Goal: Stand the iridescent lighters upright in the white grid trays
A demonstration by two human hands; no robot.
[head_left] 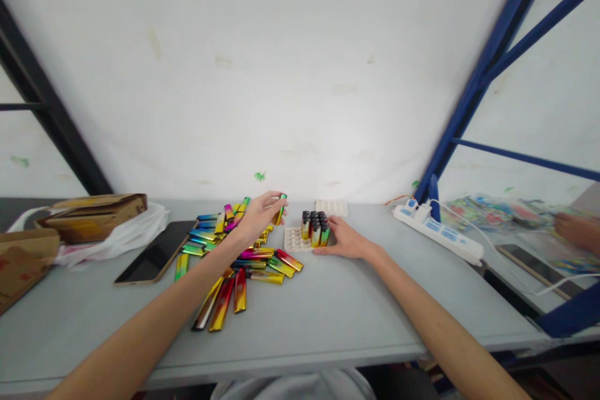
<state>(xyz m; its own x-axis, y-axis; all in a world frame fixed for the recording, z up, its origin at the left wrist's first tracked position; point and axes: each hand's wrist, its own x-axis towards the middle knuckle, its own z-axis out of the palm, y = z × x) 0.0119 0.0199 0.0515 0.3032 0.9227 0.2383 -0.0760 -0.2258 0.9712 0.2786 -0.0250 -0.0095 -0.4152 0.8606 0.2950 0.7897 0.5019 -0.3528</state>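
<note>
From the head view, my left hand is pinching one shiny lighter, tilted slightly; my right hand is spreading thumb and fingers around the right side of a cluster of upright lighters. Those are already standing on the pale tray between my hands; a big loose pile is remaining around my left forearm. Fingers are hiding part of my lighter; the cluster's crowding too tightly to count.

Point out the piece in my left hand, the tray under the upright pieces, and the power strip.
Held piece (280,211), head view: shiny side.
Tray (293,240), head view: bare left part.
Power strip (438,233), head view: its middle.
</note>
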